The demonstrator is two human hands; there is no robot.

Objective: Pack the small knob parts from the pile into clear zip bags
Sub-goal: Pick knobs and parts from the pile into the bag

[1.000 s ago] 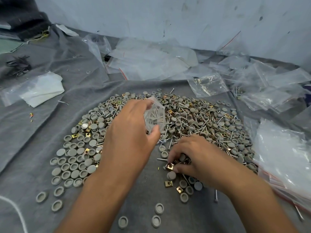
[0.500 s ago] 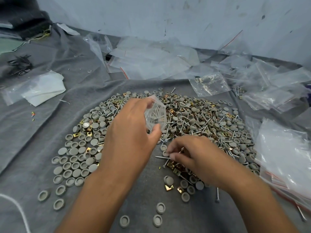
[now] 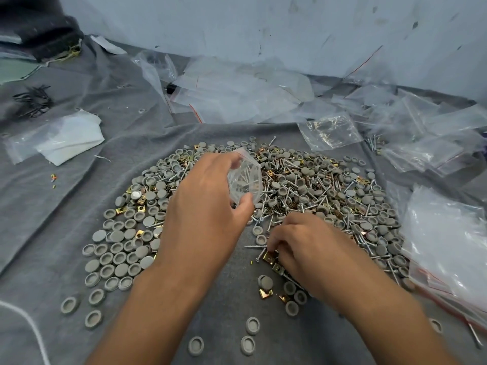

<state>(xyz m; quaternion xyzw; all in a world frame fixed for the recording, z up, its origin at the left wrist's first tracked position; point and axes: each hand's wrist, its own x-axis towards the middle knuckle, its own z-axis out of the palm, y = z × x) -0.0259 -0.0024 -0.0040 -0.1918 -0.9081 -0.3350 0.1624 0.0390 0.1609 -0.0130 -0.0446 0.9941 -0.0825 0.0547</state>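
Note:
A wide pile of grey round knob caps, screws and brass square clips (image 3: 311,191) lies on a grey cloth (image 3: 79,196). My left hand (image 3: 203,209) holds a small clear zip bag (image 3: 243,177) above the pile, pinched between thumb and fingers; several screws show inside it. My right hand (image 3: 297,246) rests low at the pile's near edge, fingers curled down onto small parts beside a brass clip (image 3: 269,257) and a loose screw (image 3: 254,246). What the fingertips pinch is hidden.
Empty clear zip bags (image 3: 237,96) lie heaped at the back, and more bags (image 3: 448,238) are stacked at the right. A bag holding white sheets (image 3: 60,138) lies at left. Loose grey caps (image 3: 247,335) dot the near cloth. A pale wall rises behind.
My right hand has shifted slightly up and right along the pile's edge, working among the screws and clips. The left hand with the bag has stayed nearly still.

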